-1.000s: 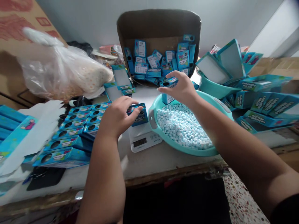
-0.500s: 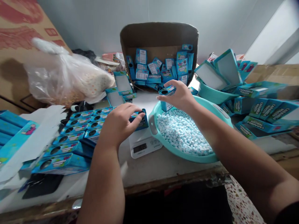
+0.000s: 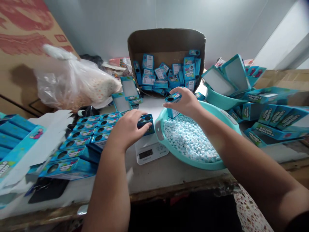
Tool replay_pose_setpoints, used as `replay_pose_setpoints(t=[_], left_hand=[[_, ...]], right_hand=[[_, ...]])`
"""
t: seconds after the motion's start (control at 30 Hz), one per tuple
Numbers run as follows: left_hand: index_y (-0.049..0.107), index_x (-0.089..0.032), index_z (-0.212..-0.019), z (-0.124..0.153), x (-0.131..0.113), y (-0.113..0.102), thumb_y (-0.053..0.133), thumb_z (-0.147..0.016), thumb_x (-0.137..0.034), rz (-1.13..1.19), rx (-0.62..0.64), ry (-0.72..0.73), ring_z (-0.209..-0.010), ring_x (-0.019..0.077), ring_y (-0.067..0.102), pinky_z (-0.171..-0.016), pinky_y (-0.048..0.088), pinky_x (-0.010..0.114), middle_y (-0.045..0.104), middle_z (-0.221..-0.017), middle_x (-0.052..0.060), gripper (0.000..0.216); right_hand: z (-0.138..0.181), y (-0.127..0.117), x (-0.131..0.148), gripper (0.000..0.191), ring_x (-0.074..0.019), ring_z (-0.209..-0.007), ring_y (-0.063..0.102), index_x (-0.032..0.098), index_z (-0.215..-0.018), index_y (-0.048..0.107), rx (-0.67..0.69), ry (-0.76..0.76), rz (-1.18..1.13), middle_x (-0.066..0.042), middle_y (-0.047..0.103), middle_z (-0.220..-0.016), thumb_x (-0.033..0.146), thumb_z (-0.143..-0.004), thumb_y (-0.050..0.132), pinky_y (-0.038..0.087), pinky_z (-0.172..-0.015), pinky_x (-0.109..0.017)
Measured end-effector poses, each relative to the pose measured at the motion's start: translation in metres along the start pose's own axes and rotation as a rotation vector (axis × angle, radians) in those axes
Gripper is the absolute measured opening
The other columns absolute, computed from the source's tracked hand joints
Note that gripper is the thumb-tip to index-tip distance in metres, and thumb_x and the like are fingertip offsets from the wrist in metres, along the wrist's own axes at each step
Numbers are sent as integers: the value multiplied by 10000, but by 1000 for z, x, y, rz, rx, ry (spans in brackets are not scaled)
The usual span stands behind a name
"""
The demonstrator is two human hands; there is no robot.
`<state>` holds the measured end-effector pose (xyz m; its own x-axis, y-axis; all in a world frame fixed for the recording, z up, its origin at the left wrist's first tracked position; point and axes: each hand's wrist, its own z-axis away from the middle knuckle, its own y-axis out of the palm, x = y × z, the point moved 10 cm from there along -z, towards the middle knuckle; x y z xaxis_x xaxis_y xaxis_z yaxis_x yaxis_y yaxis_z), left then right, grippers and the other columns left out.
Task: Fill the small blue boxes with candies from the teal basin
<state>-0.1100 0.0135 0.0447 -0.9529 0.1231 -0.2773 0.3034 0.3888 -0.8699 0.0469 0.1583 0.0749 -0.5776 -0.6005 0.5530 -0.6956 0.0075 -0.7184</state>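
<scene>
A white worktop is crowded from side to side with confectionery packaging, flanked at the far left by a large red-printed cardboard box. At the rear, an open cardboard box is partly filled with jumbled blue cartons lettered "Caramelo Macizo". At center right, a turquoise basin is spread with candies, while a knotted plastic bag is slumped at the rear left. Blue display trays are stacked to the right, and short rows of window-topped cartons are lined up at the left. A white digital scale is set just beside the basin, its reading too dim to be made out.

The left grip is curved, half open, about a blue candy carton that appears to be stood upright on the far part of the scale. The carton is framed between thumb and fingers; whether it is firmly held cannot be told. By the right grip, closed between thumb and fingertips, a second candy carton is held nearly upright inside the basin's far-left rim, its dark oval window turned up. Its lower end is brought close to the small pale-blue and white candies; whether they are touched cannot be seen.
</scene>
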Motion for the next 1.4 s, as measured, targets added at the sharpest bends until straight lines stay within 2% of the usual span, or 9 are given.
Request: replay_pose_setpoints(t=[0.33,0.5,0.67,1.23,1.4], left_hand=[[619,-194,-1181,0,-2,4,589,-907,-383,21,27,7,-1134,251,602,-977,480,399,650,-1191,85,335],[627,-197,-1158,-1,-2,6,559,-918,-294,38,32,17,-1104,230,619,-953,491,370,658,-1176,74,268],[651,-184,-1116,-1,-9,5,562,-914,-288,28,12,89,-1092,232,616,-966,487,377,660,-1157,82,243],[651,-197,-1095,-1,-12,2,581,-914,-322,15,0,74,-1078,239,619,-938,499,389,667,-1141,74,230],[639,-194,-1142,0,-13,-3,557,-924,-322,27,-33,59,-1176,246,595,-1026,478,406,629,-1238,95,266]], right_hand=[[0,4,-4,615,-223,-866,590,249,-1112,692,18,5,11,-77,609,-1136,601,-624,820,505,-756,-372],[0,8,-6,627,-188,-774,586,255,-1121,687,42,23,13,-72,602,-1142,608,-620,818,509,-730,-375],[-1,9,-5,620,-216,-842,595,257,-1111,690,47,7,31,-69,611,-1106,607,-615,819,508,-758,-383],[1,14,-2,561,-246,-926,619,272,-1122,689,93,-17,44,-76,615,-1137,545,-651,823,511,-877,-430],[1,14,-1,570,-250,-921,620,273,-1116,692,89,-24,48,-78,622,-1134,563,-644,823,515,-869,-438]])
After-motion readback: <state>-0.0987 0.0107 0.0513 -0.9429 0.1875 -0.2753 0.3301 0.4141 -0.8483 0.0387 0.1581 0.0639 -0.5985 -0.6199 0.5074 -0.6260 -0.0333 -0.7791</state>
